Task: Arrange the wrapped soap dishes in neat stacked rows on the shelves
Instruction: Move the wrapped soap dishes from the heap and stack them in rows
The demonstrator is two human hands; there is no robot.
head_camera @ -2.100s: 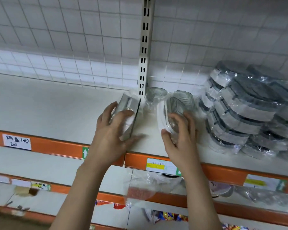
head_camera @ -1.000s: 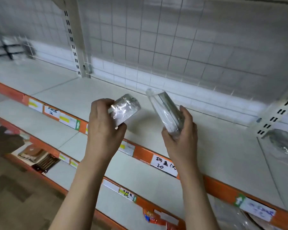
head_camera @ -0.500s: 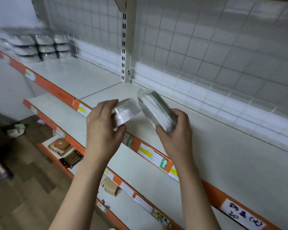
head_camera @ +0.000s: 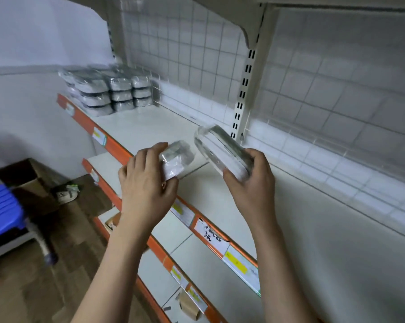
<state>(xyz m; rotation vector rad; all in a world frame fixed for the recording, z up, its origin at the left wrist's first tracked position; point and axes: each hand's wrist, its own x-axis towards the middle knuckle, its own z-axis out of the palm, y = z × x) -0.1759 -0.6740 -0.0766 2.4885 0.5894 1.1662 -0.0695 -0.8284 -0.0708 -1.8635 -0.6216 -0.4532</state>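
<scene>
Across the middle of the frame runs a white shelf with an orange front edge carrying price labels, backed by a white wire grid panel and a slotted upright. Lower shelves step down beneath it, and at lower left lie a wood-look floor, a cardboard box and a blue object.

At upper left of the frame, on the far end of the shelf, a neat stack of wrapped soap dishes sits in rows three high.

At centre, the left hand has its grip curled round a small wrapped soap dish, its free end pointing up and right. The right hand clasps a larger wrapped soap dish by its lower end; it stands on edge, long axis slanting from lower right to upper left. Both are held above the shelf, apart from each other.
</scene>
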